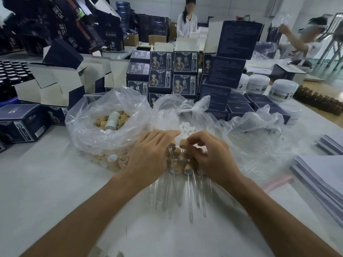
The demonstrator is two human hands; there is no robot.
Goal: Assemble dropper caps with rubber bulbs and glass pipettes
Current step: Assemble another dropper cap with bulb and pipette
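Nearest, assembled droppers (185, 175) lie heaped on the table (46, 182), partly hidden under my hands. Left hand (148, 156) rests flat, fingers straight. Right hand (209, 154) pinches a wooden cap (184, 143). Beyond, bulbs bag (185, 115) blurred.

I see the clear plastic bag of wooden caps (109, 123) left of the assembled glass-pipette droppers (181, 175), dark printed cartons (174, 71) stacked behind on the table (46, 182).

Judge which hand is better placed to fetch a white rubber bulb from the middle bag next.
Probably left. The left hand lies flat with straight fingers reaching toward the white bulbs, holding nothing visible, while the right hand already pinches a wooden cap.
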